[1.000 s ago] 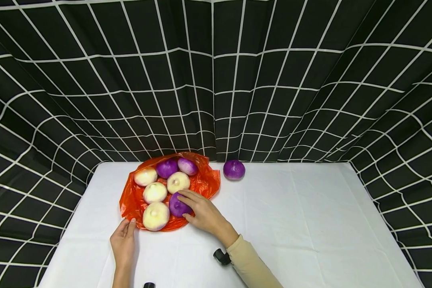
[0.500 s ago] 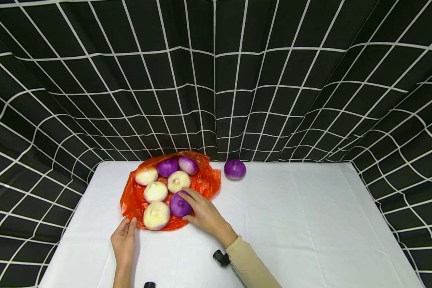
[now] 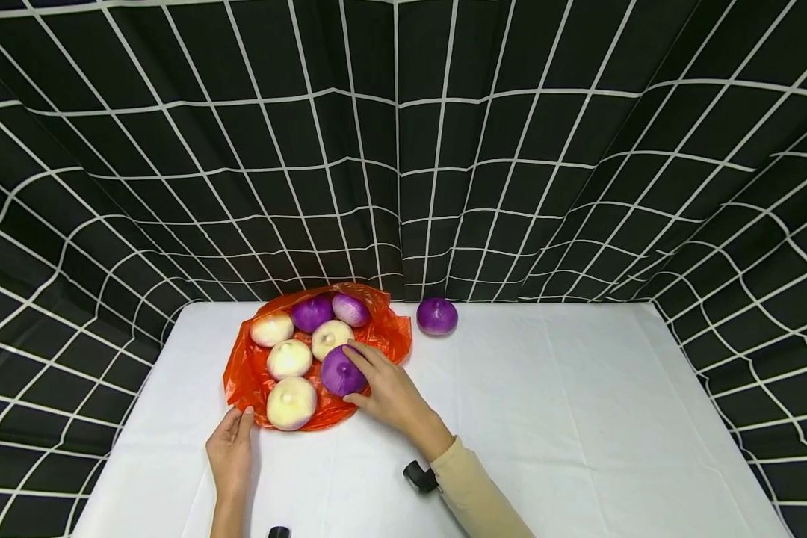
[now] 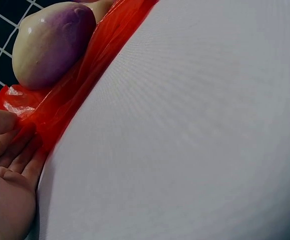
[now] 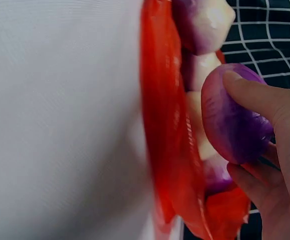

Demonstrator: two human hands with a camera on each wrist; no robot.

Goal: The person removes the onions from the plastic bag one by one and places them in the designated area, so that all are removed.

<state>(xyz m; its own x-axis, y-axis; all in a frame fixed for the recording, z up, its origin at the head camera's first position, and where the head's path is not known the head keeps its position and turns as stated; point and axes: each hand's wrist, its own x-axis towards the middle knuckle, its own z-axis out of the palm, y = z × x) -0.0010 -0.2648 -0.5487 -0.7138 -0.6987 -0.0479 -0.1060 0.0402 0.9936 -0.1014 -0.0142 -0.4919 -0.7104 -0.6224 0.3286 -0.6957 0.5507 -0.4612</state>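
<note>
My right hand (image 3: 398,400) grips a purple onion (image 3: 341,372) between thumb and fingers, over the right side of an opened red plastic bag (image 3: 243,372). In the right wrist view, the thumb lies across the top of this held onion (image 5: 227,117) and the fingers are beneath it, with the bag's edge beside it. My left hand (image 3: 230,448) pinches the bag's near left edge between thumb and fingers. Several onions lie in the bag: pale ones, such as the nearest pale onion (image 3: 291,403), and two purplish ones at the back, including a dark purple onion (image 3: 311,314).
Another purple onion (image 3: 437,317) sits on the white tablecloth (image 3: 551,418), right of the bag near the back edge. A black curtain (image 3: 511,149) with white grid lines encloses the back and sides. Black wrist camera parts (image 3: 420,477) show by the right wrist.
The purple onion in my right hand has risen slightly and shifted right and away from me, off its spot beside the nearest pale onion. The left hand stays at the bag's edge.
</note>
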